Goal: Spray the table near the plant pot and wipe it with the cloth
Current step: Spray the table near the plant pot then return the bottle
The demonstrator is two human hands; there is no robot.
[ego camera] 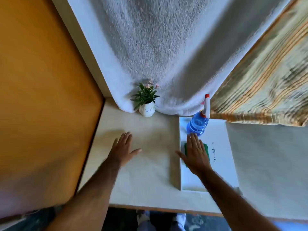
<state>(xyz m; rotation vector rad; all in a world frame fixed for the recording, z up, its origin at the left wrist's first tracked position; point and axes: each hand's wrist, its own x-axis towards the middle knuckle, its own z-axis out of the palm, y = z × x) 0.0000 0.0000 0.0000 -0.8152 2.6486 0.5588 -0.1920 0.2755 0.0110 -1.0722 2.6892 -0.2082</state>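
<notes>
A small white plant pot with green leaves and pink flowers stands at the back of the pale table. To its right a blue spray bottle with a white and red trigger head stands on a white tray. A green cloth lies on the tray just in front of the bottle. My right hand is spread flat over the cloth and hides most of it. My left hand is held flat and open above the bare table, in front of the pot, holding nothing.
An orange panel walls the left side. A white fuzzy fabric hangs behind the pot, and a striped curtain hangs at the right. The table's front edge runs just above my feet.
</notes>
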